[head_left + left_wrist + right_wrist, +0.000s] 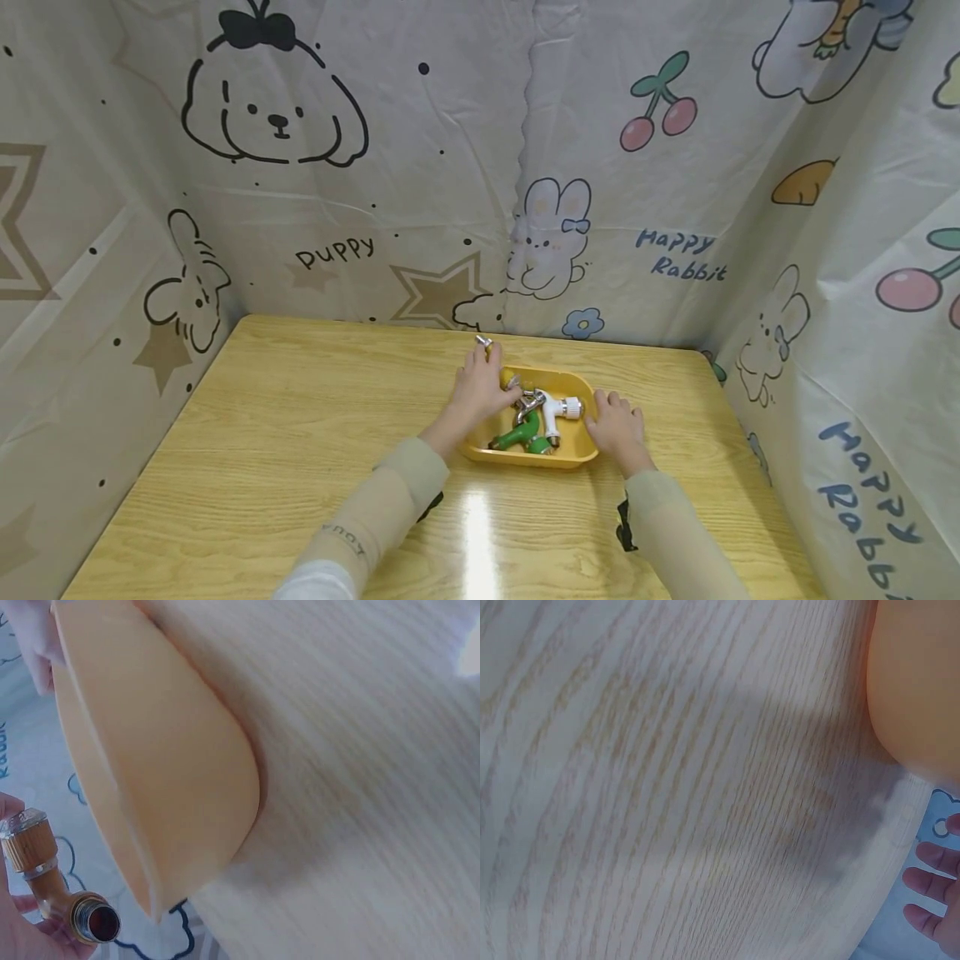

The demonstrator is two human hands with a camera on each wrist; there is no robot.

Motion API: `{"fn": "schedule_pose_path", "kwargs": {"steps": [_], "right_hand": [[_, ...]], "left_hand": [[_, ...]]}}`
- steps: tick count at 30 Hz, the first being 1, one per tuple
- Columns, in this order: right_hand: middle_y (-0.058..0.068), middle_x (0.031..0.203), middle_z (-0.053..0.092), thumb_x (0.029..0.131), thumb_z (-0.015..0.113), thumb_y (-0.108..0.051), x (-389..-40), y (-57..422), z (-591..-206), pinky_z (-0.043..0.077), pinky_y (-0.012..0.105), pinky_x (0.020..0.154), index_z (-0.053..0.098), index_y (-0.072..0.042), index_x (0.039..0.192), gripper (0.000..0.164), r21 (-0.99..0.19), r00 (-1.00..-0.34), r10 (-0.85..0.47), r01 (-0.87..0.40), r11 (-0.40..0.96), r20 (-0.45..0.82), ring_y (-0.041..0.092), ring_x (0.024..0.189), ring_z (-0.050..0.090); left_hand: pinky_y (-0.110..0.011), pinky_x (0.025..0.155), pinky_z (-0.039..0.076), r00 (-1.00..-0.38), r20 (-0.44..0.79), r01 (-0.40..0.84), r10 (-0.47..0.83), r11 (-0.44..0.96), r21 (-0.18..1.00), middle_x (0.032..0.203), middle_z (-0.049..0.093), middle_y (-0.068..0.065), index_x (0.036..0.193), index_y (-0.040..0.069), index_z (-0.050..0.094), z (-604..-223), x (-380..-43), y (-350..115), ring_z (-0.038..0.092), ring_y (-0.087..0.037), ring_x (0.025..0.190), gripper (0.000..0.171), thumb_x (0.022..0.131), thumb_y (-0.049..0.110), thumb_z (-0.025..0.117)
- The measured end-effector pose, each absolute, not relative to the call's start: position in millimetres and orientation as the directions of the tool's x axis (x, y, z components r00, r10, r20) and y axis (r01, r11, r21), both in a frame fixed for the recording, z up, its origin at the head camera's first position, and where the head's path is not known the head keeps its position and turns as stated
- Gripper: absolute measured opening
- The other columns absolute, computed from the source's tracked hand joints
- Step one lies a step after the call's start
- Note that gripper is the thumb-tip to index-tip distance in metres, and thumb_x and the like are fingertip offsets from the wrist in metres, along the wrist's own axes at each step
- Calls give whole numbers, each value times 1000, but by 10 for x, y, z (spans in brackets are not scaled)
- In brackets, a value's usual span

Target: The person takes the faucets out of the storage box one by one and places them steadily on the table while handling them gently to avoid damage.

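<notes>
My left hand [477, 388] grips a gold-coloured tap [51, 891] over the left end of a yellow plastic basin [525, 460]. In the left wrist view the tap's ribbed handle and threaded end show beside the fingers; the palm side of it is hidden. My right hand [618, 425] rests at the basin's right rim, thumb against it, the other fingers [930, 885] extended loosely outside. Inside the basin lie a green tap [517, 435], a white tap [552, 410] and a chrome tap [529, 403], overlapping one another.
The basin stands on a wood-grain table [322, 400], towards its far edge. A printed cloth [420, 167] with cartoon animals hangs behind the table and along both sides.
</notes>
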State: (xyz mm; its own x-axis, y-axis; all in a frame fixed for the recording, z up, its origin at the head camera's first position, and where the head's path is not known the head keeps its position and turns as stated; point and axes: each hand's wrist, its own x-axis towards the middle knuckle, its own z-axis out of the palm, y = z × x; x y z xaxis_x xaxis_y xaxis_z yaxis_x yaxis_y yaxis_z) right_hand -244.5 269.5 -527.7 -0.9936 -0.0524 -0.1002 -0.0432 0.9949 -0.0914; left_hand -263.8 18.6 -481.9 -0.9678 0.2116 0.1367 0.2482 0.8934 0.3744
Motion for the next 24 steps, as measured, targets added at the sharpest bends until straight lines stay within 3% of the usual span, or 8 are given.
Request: {"fn": "schedule_pose_path", "kwargs": {"steps": [10,24], "right_hand": [[20,120,46,91,46,-31,-2442,2701,-5286,34,57,84,41,-5,128,45,-89,-993,-54,-45,995,-101,38,107,45],[20,119,46,90,47,-31,-2441,2696,-5288,34,56,84,41,-6,128,46,-98,-995,-49,-41,994,-82,37,107,45]], "left_hand": [[-43,81,46,-966,151,245,210,932,268,124,41,-20,137,6,30,-4788,-2769,-51,45,-31,107,82,75,49,62],[-51,89,42,-982,114,177,148,937,303,132,35,-25,141,4,26,-4912,-2908,-430,39,-37,117,87,75,49,60]]}}
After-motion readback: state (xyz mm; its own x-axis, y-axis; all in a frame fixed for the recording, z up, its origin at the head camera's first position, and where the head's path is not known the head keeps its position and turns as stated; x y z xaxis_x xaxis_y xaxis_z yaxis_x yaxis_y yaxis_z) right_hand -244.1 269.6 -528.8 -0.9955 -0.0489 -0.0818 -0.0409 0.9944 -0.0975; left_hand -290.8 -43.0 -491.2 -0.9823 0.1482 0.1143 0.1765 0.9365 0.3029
